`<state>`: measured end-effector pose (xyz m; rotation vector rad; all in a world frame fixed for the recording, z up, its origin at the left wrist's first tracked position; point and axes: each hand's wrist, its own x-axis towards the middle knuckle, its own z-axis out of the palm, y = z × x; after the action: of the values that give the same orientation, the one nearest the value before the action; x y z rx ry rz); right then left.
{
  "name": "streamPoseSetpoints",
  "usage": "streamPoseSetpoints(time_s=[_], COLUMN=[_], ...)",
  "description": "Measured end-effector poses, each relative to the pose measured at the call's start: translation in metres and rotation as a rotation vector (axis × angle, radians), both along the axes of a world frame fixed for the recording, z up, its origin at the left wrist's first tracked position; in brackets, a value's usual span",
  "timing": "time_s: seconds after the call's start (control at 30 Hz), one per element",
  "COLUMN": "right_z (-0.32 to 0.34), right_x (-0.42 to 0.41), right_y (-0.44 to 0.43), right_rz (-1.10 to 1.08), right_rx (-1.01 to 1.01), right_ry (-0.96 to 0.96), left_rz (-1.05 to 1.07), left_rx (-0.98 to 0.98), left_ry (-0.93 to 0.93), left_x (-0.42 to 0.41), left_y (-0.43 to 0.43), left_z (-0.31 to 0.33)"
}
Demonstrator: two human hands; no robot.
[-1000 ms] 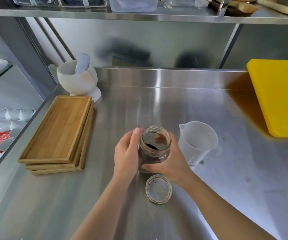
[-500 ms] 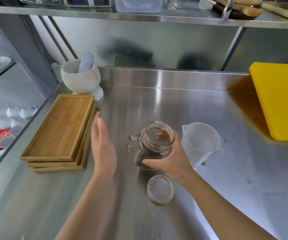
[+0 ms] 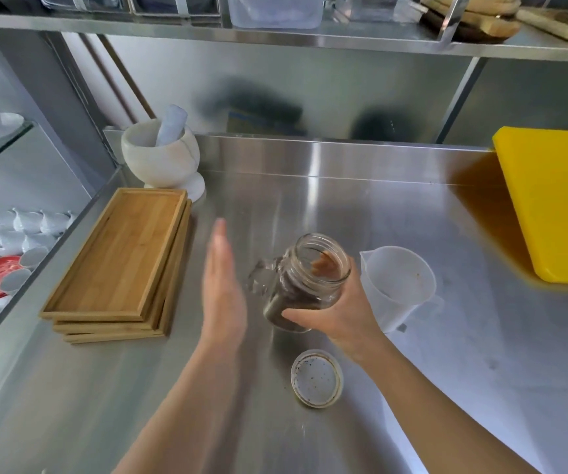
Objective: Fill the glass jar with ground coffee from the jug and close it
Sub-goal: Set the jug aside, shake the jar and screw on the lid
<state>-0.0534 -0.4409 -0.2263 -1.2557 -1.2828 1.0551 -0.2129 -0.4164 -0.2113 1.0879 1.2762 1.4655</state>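
The glass jar (image 3: 304, 282) with a side handle holds dark ground coffee in its lower part and is tilted, mouth open toward me. My right hand (image 3: 339, 314) grips it around its right side and base. My left hand (image 3: 222, 290) is flat and blurred, fingers straight, a short gap to the left of the jar's handle, holding nothing. The white plastic jug (image 3: 397, 285) stands upright just right of the jar and looks empty apart from a few specks. The round lid (image 3: 316, 378) lies inside-up on the steel counter in front of the jar.
A stack of bamboo trays (image 3: 122, 265) lies at the left. A white mortar with pestle (image 3: 161, 153) stands at the back left. A yellow cutting board (image 3: 556, 203) fills the right side. White cups (image 3: 16, 227) sit on a lower shelf past the counter's left edge.
My left hand has come off the jar and swung out to its left, flat and open. The jar stays in my right hand, now more tilted and with its handle showing.
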Motion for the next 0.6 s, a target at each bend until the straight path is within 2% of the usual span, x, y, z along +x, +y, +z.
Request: streamPoseSetpoints(time_s=[0.03,0.07,0.1,0.2,0.23,0.33,0.37,0.43,0.5,0.53,0.6], right_z=[-0.001,-0.002,-0.002,-0.001,0.0,0.001,0.001,0.001,0.003,0.002,-0.001], right_x=[-0.001,-0.001,-0.001,-0.003,-0.005,-0.006,-0.005,-0.002,-0.004,-0.005,-0.006], right_y=[0.0,0.0,-0.001,-0.004,-0.004,-0.003,-0.003,-0.003,-0.004,-0.004,-0.003], right_rz=[0.008,0.011,0.005,0.003,0.015,0.037,0.03,0.021,0.018,0.027,0.044], right_rx=[-0.005,-0.01,-0.012,0.017,0.018,0.014,0.013,0.019,0.034,0.038,0.032], right_ry=[0.018,0.034,0.043,0.039,0.034,0.042,0.048,0.029,-0.023,-0.048,-0.052], left_rz=[-0.179,-0.257,-0.229,0.2,0.18,-0.251,-0.262,-0.048,0.153,0.113,-0.205], left_rx=[-0.057,-0.092,-0.077,0.034,0.025,-0.121,-0.121,-0.043,-0.081,-0.107,-0.186], left_ry=[0.11,0.165,0.158,-0.106,-0.122,0.086,0.101,-0.074,-0.237,-0.2,0.02], left_x=[0.01,0.014,0.011,-0.011,-0.01,0.016,0.017,-0.001,-0.011,-0.01,0.009], left_y=[-0.007,-0.009,-0.004,0.01,0.009,-0.009,-0.009,0.002,0.008,0.007,-0.004], left_z=[0.002,0.003,0.001,0.004,0.003,0.001,0.0,0.001,0.005,0.006,0.002])
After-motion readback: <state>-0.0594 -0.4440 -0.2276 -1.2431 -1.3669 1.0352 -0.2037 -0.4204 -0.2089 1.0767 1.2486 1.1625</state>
